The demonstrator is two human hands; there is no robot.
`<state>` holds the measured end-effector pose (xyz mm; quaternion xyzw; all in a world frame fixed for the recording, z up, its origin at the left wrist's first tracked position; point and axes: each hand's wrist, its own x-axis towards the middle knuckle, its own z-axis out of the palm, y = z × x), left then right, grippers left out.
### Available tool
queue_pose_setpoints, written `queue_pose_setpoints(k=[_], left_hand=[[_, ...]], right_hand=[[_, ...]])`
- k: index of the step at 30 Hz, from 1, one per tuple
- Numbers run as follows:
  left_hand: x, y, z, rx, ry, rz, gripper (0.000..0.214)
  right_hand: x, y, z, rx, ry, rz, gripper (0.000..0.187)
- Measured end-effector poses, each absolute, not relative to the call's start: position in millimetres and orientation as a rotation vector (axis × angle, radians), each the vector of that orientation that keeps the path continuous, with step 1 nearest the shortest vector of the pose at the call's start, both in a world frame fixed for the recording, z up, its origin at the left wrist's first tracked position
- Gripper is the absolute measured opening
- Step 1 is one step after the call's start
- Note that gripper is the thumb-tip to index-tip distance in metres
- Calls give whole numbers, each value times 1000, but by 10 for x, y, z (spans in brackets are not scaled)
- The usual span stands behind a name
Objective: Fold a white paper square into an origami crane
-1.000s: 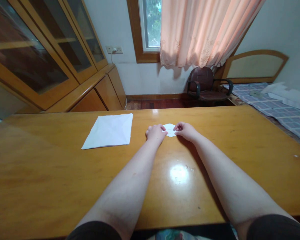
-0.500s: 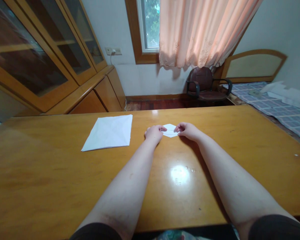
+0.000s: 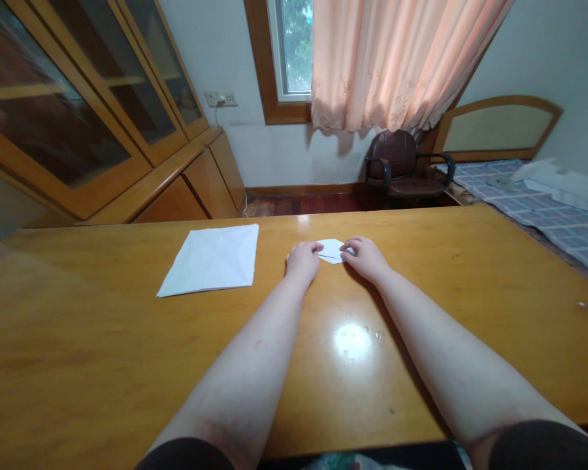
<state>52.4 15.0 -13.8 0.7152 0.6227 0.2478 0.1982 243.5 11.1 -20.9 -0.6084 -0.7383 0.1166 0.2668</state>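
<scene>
A small piece of folded white paper [image 3: 331,250], many-sided with a crease line across it, lies on the wooden table [image 3: 127,365] between my hands. My left hand [image 3: 302,259] grips its left edge, thumb and fingers closed on it. At the right edge, my right hand [image 3: 365,256] has its fingertips pressed together on the paper. My fingers cover both side corners. To the left, apart from my hands, lies a stack of square white paper sheets [image 3: 213,258].
A glass-door cabinet [image 3: 142,98] stands along the left wall. Beyond the table are a brown armchair [image 3: 396,163] and a bed with a checked cover [image 3: 529,196]. Small water drops [image 3: 372,331] lie on the tabletop near a light reflection.
The folded paper's outline has changed from a pointed hexagon to a less even shape. My right hand's fingers have shifted slightly left and up along it.
</scene>
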Motion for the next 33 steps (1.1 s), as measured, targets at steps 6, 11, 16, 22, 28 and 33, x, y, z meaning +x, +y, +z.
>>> queue_pose_setpoints(k=[6,11,16,22,28,33], left_hand=[[545,139,-140,2039,1712,766,32],[573,130,-140,2081,1691,714,49],[559,105,-62,2048,1831,598,48],[534,104,-18,2079,1886,494,23],[531,113,-64,2072,1954,523,37],[521,94,-39,2049,1989,541,30]], right_hand=[[2413,70,-169,-1702,-2037,341,32],[2373,-2,-80,-1669,-2070,441,32],[2366,9,-94,-1605,-2065,464,25],[2377,70,-157,-1488,-2083,507,23],[2364,54,-158,-1490,-2159,385,25],[2370,45,-163,-1499,-2157,385,24]])
